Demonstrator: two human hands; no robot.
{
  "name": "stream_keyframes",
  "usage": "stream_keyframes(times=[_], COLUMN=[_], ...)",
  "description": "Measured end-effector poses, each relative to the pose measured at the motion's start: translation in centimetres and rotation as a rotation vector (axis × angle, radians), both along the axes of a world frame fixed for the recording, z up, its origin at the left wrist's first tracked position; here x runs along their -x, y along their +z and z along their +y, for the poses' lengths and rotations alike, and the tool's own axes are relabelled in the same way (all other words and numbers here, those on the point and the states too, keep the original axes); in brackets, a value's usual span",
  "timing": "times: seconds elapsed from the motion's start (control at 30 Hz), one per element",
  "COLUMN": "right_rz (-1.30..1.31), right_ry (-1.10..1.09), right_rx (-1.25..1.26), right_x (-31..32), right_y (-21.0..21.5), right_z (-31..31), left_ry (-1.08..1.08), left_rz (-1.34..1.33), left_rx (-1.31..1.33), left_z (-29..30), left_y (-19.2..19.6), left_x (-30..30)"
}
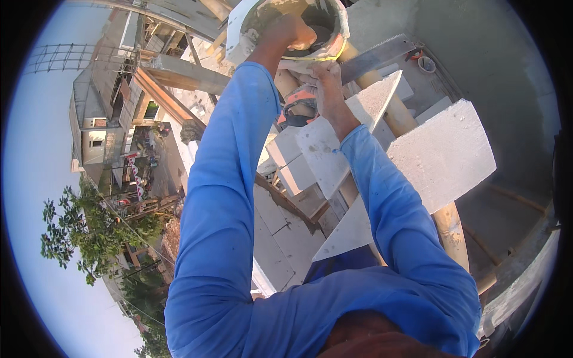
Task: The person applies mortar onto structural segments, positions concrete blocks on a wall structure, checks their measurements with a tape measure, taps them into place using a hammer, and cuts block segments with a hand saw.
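A mortar-smeared bucket stands at the top of the view, grey wet-looking material inside it and a yellow-green band around its outside. My left hand is closed in a fist over the bucket's opening; what it grips, if anything, is hidden. On the near side of the bucket, my right hand has its fingers curled against the wall below the rim. Just left of my right wrist lies the orange-and-black handle of a handsaw, whose toothed blade stretches off to the right. White cut block pieces lie beneath my right forearm.
A large pale block rests on a bamboo pole to the right. Several white blocks are stacked lower down between my arms. A small pail stands at a lower level. Drop-off at left shows houses and a tree.
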State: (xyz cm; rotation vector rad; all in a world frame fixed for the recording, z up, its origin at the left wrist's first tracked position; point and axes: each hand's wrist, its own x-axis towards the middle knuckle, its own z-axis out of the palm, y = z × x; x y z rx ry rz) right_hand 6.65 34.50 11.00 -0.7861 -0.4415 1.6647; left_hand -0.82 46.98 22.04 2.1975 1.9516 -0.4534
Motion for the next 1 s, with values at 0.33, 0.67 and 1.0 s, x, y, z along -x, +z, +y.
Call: stream_keyframes(times=[0.33,0.67,1.0], right_rz=[0.122,0.231,0.052], right_ry=[-0.181,-0.366,0.207], right_rx=[0.096,0.224,-0.265], right_x=[6.4,8.7,3.9], right_y=[0.8,2.6,3.6], right_z=[2.1,2.0,-1.8], left_ry=[0.743,0.686,0.533], left_rz=[-1.092,-1.804,-2.191], left_rx=[-0.148,-0.09,0.027], left_z=[-4.1,-10.3,-18.3], left_y=[6.2,0.1,-0.7], left_x=[9.2,10.5,8.6])
